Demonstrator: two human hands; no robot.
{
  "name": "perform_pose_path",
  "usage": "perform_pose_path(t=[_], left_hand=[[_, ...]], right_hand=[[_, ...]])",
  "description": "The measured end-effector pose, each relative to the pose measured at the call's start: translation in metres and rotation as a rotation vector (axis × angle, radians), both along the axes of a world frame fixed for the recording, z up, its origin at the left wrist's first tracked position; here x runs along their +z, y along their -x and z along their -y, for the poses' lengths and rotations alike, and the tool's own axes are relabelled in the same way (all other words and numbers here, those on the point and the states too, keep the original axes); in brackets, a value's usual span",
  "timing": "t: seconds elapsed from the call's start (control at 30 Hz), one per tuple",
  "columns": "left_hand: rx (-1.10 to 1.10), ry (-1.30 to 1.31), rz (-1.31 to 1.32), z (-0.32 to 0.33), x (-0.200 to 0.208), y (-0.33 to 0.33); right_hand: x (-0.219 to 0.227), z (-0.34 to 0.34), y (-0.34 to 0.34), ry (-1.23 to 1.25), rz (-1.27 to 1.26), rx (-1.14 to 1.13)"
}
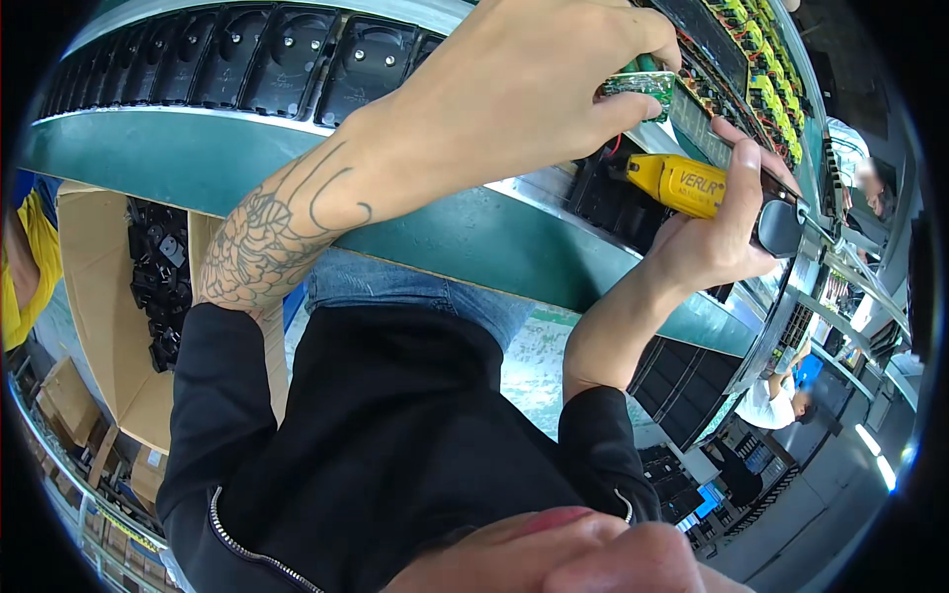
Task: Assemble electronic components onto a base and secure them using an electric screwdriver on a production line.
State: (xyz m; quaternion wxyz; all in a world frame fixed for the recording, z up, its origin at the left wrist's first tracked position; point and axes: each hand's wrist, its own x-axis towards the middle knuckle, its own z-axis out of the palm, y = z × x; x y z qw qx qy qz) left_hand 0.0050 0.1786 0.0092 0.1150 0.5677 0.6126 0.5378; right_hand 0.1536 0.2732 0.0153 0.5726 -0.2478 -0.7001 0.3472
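Note:
My left hand reaches across the bench from the left. Its thumb and fingers are closed on a small green circuit board with solder along its edge. Just below hangs a short red wire, close to a black plastic housing on the line. My right hand is wrapped round a yellow hand tool whose dark tip points left at the housing. A rounded black piece shows past that hand; I cannot tell whether it belongs to the tool. Some right fingers lie hidden behind the tool.
A row of black plastic housings curves along the upper left behind the green bench edge. Boards with yellow components stand at upper right. A cardboard box of black parts is at left. Other people work at right.

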Motion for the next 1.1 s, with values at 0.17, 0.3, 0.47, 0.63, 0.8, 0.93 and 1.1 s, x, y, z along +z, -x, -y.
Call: perform_pose_path(t=[0.17, 0.3, 0.47, 0.63, 0.8, 0.93, 1.1], left_hand=[[-0.013, -0.058, -0.031, -0.003, -0.004, 0.007], [0.007, 0.002, 0.017, -0.001, -0.004, 0.006], [0.019, 0.016, 0.005, -0.002, -0.004, 0.007], [0.024, 0.006, 0.001, -0.001, -0.006, 0.007], [0.021, -0.019, 0.006, -0.003, -0.010, 0.009], [0.015, -0.034, 0.017, -0.003, -0.010, 0.008], [0.010, -0.040, 0.020, -0.003, -0.010, 0.008]], right_hand=[[-0.006, -0.002, 0.004, -0.021, 0.013, -0.031], [-0.008, -0.001, 0.006, -0.064, 0.077, -0.077], [-0.009, 0.005, 0.006, -0.091, 0.112, -0.099], [-0.011, 0.011, 0.006, -0.003, 0.088, -0.080], [-0.012, 0.007, 0.005, -0.023, 0.108, -0.064], [-0.010, 0.010, 0.009, -0.034, 0.087, -0.061], [-0.010, 0.011, 0.008, 0.017, 0.059, -0.067]])
